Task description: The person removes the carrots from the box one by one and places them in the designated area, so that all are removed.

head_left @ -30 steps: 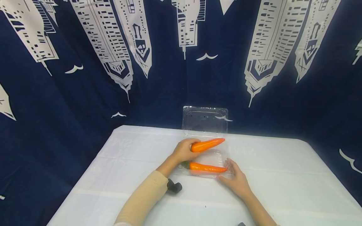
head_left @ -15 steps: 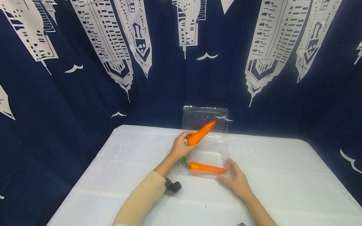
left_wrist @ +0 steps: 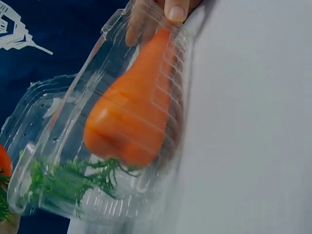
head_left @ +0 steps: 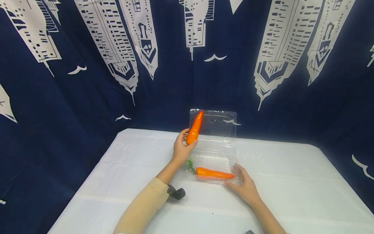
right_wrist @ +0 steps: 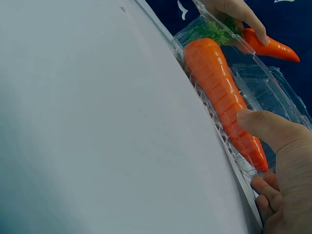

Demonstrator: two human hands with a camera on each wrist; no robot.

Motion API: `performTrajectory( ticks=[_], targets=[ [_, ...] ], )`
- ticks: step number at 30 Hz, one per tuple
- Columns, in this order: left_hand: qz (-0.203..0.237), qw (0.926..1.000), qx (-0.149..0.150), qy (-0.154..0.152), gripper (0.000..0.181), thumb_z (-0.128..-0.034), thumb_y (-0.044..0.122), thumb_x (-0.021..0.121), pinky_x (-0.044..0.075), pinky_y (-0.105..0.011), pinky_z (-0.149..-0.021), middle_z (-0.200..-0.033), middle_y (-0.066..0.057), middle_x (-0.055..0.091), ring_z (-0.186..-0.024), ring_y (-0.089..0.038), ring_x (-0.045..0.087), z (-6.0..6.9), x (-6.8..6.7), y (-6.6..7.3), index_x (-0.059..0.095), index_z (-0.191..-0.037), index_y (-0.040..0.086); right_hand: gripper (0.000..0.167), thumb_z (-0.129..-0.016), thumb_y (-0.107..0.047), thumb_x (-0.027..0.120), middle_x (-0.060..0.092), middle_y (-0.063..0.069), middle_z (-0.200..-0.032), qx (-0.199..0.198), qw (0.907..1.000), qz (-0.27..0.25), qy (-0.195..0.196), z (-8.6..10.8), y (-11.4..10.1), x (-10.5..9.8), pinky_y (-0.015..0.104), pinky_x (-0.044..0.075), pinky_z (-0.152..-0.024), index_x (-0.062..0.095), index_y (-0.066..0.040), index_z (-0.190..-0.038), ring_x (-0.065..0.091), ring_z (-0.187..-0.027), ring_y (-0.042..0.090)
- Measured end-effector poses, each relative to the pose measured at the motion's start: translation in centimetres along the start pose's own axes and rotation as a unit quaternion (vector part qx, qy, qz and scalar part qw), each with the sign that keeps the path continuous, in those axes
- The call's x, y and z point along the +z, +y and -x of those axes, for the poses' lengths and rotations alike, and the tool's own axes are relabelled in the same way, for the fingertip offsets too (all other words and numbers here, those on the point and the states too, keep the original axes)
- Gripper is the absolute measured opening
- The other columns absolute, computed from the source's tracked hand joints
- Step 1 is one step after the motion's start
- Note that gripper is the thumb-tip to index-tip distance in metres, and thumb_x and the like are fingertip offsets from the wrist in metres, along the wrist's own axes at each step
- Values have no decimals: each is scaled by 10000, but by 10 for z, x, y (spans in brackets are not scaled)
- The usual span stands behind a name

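Observation:
My left hand (head_left: 181, 150) grips an orange carrot (head_left: 195, 128) by its thick end, raised over the back left of a clear plastic clamshell container (head_left: 211, 159). The carrot's tip points up, in front of the open lid (head_left: 220, 126). Inside the container, along its near side, lies a second carrot (head_left: 214, 173) with green leaves (head_left: 190, 165) at its left end. My right hand (head_left: 246, 188) holds the container's right end; in the right wrist view its thumb (right_wrist: 263, 126) lies over the near wall. Green leaves of the raised carrot peek out at the left wrist view's edge.
A white cloth covers the table (head_left: 140, 152). Behind it hangs a dark blue curtain (head_left: 175, 91) with white building prints. A small black device (head_left: 176, 193) is worn at the left wrist. The lid stands upright at the table's far edge.
My left hand has lifted the carrot up and leftward from above the container, turning its tip from pointing right to pointing up. The right hand, container and second carrot stay in place.

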State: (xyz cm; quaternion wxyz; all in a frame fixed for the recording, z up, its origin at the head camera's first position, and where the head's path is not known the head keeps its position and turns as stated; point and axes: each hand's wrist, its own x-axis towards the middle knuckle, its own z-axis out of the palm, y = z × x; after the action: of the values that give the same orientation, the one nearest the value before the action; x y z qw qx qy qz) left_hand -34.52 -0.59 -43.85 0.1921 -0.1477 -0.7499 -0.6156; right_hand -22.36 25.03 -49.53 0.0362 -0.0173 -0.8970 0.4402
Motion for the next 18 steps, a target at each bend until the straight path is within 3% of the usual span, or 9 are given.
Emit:
performTrajectory(
  ticks=[11,18],
  targets=[
    [-403,9962,14,770,559,-823,173,768,504,-343,-705,-1052,-131,602,-883,-262,582,16,-17,-6,557,-1335,94,963,-794,-403,795,314,191,-1543,40,10000,-47,-42,0,-1,0,593,229,-1095,266,-47,-1516,248,-1410,424],
    [-598,9952,-129,759,567,-807,224,782,518,-306,-627,-925,-80,597,-768,-204,575,29,-29,-10,565,-1322,128,949,-799,-392,791,306,204,-1543,36,10000,-18,-51,2,-3,-1,594,227,-1095,271,-36,-1509,249,-1406,431]
  ],
)
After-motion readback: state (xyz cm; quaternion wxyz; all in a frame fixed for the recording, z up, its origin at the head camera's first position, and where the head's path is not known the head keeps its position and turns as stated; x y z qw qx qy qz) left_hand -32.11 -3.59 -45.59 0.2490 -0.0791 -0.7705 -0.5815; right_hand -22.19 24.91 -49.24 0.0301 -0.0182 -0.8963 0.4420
